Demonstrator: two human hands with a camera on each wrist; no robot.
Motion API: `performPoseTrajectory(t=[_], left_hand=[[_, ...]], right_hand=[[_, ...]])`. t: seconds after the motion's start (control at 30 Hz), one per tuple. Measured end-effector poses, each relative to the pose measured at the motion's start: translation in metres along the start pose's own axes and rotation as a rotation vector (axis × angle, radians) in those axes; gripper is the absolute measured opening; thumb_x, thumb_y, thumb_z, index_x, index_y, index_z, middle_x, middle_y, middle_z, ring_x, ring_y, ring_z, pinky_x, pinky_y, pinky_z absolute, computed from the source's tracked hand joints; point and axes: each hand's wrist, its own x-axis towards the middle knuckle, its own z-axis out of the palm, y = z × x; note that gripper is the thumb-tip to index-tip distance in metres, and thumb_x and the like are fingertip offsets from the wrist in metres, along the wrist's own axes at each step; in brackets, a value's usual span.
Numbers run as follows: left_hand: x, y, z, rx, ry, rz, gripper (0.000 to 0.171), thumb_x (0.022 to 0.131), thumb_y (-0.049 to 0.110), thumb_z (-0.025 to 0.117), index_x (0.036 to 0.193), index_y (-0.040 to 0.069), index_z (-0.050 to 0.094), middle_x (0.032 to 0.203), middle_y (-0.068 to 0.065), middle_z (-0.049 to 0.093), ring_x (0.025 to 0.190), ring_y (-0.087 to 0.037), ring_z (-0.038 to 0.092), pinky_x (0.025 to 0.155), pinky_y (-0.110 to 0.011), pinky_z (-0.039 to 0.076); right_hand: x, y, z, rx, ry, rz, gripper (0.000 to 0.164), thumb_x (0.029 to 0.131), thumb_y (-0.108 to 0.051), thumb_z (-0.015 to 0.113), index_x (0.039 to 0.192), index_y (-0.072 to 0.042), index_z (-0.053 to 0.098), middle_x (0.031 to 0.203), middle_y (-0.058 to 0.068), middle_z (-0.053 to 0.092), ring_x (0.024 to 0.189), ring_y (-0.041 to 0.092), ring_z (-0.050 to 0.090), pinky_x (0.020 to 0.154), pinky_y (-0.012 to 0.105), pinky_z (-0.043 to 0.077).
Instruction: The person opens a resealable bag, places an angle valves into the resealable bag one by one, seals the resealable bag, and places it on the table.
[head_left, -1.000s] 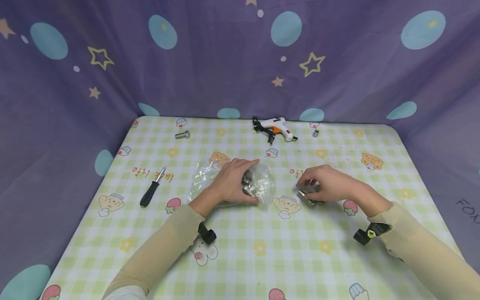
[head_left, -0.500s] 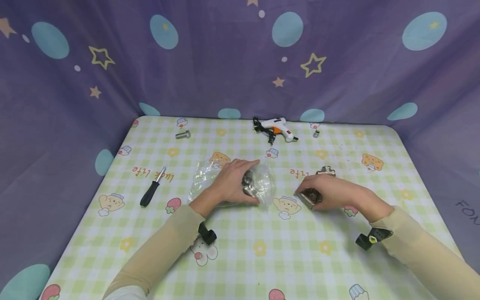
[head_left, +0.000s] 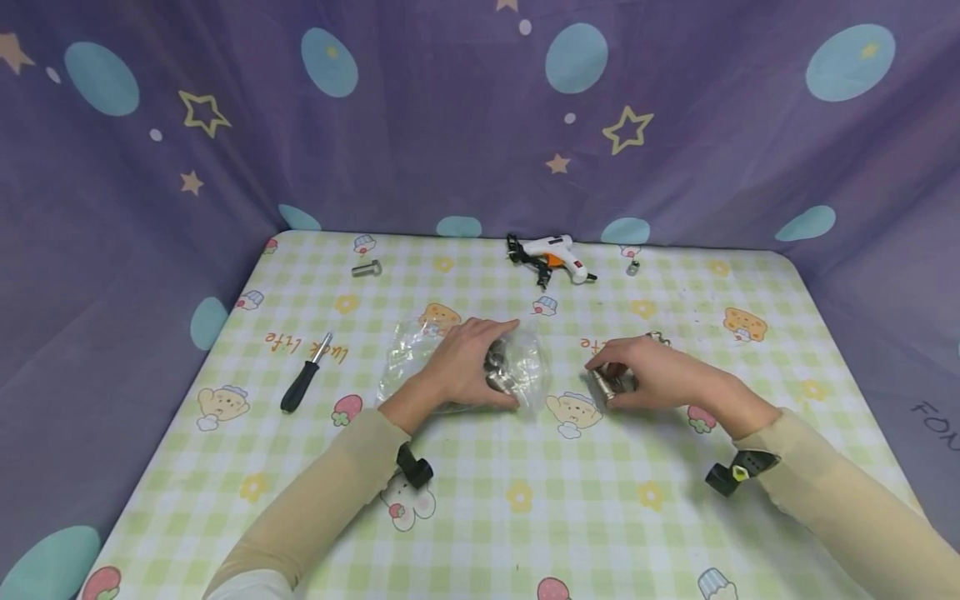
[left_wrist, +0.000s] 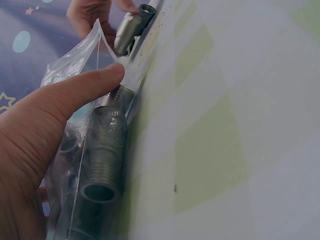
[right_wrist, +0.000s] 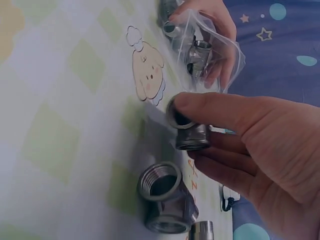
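Note:
My left hand grips a clear zip plastic bag, thumb on the near side and fingers on the far side. Inside the bag are several metal threaded pipe fittings, partly blurred by the plastic. To the right of the bag, my right hand pinches a short metal threaded pipe fitting between thumb and fingers, just above the tablecloth. Close to that hand, a metal tee fitting lies on the cloth with another metal piece beside it. The hand mostly hides these in the head view.
A black-handled screwdriver lies left of the bag. Farther back are a metal bolt, a white glue gun with its black cord, and a small metal piece. A purple curtain hangs behind the table.
My right hand has picked up a fitting, turned it and shifted slightly left toward the bag. A fitting behind that hand came into sight, then was partly covered. My left hand stays still.

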Motion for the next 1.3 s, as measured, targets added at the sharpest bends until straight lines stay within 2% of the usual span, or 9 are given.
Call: performPoseTrajectory(t=[0.37,0.7,0.97,1.13,1.3], left_hand=[[0.0,0.001,-0.001,0.002,-0.004,0.001,0.129,0.059,0.07,0.095,0.165,0.021,0.04,0.155,-0.003,0.059,0.14,-0.027,0.055,0.121,-0.055,0.044],[0.001,0.001,0.0,0.018,0.009,0.006,0.127,0.059,0.071,0.094,0.164,0.02,0.042,0.154,-0.003,0.061,0.136,-0.026,0.057,0.116,-0.052,0.047],[0.0,0.001,0.001,0.019,0.006,0.008,0.126,0.06,0.07,0.094,0.163,0.02,0.043,0.152,-0.003,0.062,0.133,-0.027,0.058,0.114,-0.052,0.049],[-0.001,0.001,0.0,0.013,0.006,0.005,0.126,0.06,0.07,0.094,0.164,0.02,0.043,0.153,-0.002,0.061,0.134,-0.026,0.057,0.115,-0.053,0.049],[-0.002,0.001,0.0,-0.005,0.022,0.014,0.125,0.061,0.069,0.095,0.163,0.02,0.043,0.152,-0.003,0.061,0.133,-0.027,0.057,0.114,-0.053,0.05]], right_hand=[[0.024,-0.009,0.001,0.058,0.124,0.015,0.052,0.086,-0.021,0.09,0.134,-0.008,0.072,0.12,0.0,0.077,0.1,0.015,0.077,0.089,0.04,0.065],[0.048,-0.024,0.016,0.144,0.213,-0.039,0.05,0.088,-0.023,0.088,0.133,-0.009,0.072,0.121,0.004,0.078,0.095,0.015,0.076,0.085,0.035,0.066],[0.063,-0.032,0.029,0.173,0.247,-0.019,0.05,0.088,-0.021,0.088,0.133,-0.007,0.072,0.122,0.007,0.078,0.092,0.015,0.075,0.084,0.034,0.065],[0.071,-0.038,0.04,0.233,0.253,0.023,0.041,0.087,-0.022,0.089,0.124,-0.014,0.071,0.106,0.0,0.077,0.09,0.01,0.073,0.086,0.032,0.064],[0.077,-0.041,0.049,0.308,0.308,-0.017,0.031,0.086,-0.021,0.091,0.106,-0.016,0.067,0.097,-0.004,0.074,0.092,0.01,0.073,0.088,0.032,0.065]])
